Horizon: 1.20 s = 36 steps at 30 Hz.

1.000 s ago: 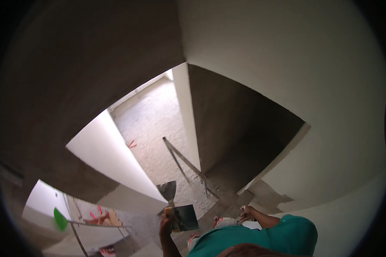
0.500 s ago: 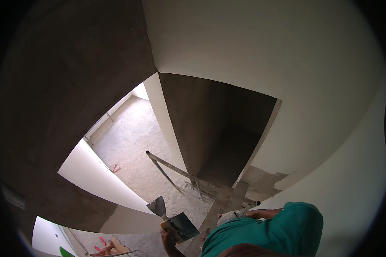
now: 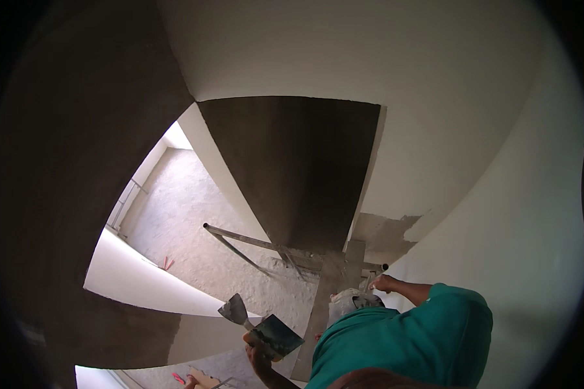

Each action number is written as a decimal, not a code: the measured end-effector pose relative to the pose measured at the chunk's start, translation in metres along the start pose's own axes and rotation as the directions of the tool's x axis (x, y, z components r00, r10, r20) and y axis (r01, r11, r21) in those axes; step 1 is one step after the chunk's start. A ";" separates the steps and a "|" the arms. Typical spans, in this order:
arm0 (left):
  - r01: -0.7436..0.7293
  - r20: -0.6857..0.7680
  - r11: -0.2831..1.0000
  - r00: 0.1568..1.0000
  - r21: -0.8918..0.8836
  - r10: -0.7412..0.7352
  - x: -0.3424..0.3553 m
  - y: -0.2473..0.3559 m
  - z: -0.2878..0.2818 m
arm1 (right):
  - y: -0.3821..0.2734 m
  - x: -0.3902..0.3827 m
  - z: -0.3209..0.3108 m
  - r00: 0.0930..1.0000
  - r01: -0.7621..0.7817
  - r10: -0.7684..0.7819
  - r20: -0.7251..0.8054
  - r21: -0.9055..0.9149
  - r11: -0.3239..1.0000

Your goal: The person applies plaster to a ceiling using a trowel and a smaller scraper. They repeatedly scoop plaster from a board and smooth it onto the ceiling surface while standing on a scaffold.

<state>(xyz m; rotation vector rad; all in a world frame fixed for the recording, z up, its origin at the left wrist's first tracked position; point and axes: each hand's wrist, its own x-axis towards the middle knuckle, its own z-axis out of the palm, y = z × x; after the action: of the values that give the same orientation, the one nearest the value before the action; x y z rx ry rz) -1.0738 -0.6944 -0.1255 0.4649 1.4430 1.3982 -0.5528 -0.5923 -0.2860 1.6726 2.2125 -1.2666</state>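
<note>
My left hand point(image 3: 259, 355), at the lower middle, is closed round two tools. One is a putty knife point(image 3: 235, 310) with a flared grey blade pointing up and away. The other is a wide, dark rectangular filling knife point(image 3: 276, 337) with pale smears on its blade. To the right, my right arm reaches out of a green sleeve. My right hand point(image 3: 384, 283) has its fingers bent together beside a pale, whitish bag-like container point(image 3: 350, 303). What those fingers hold, if anything, is too small to make out.
Below me runs a narrow plank point(image 3: 311, 324) on a metal scaffold frame point(image 3: 240, 236). A dark grey wall panel point(image 3: 292, 168) stands ahead, with white walls point(image 3: 448, 194) around. The rough dusty floor point(image 3: 175, 201) lies far below, with small red pieces point(image 3: 168, 264) on it.
The view has turned, so the walls and scaffold sit further left and up. My right hand has moved forward from over the whitish container. My left hand keeps both tools.
</note>
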 end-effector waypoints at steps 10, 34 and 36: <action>-0.080 0.057 0.993 0.996 0.089 0.075 0.004 0.006 0.004 | -0.002 -0.069 0.045 0.754 -0.556 0.356 0.552 0.248 0.793; -0.011 0.120 0.977 0.993 0.212 -0.015 0.002 0.032 0.035 | -0.329 -0.148 -0.343 0.448 0.707 -0.307 -0.840 0.122 0.697; -0.017 0.146 0.989 0.989 0.146 -0.005 0.002 0.023 0.025 | -0.375 -0.190 -0.394 0.169 0.681 -0.577 -0.799 -0.329 0.655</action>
<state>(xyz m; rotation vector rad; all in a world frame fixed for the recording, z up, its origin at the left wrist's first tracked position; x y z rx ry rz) -1.0618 -0.6745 -0.1000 0.6530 1.4314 1.2407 -0.6378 -0.4997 0.2760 1.6293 3.8856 -0.5065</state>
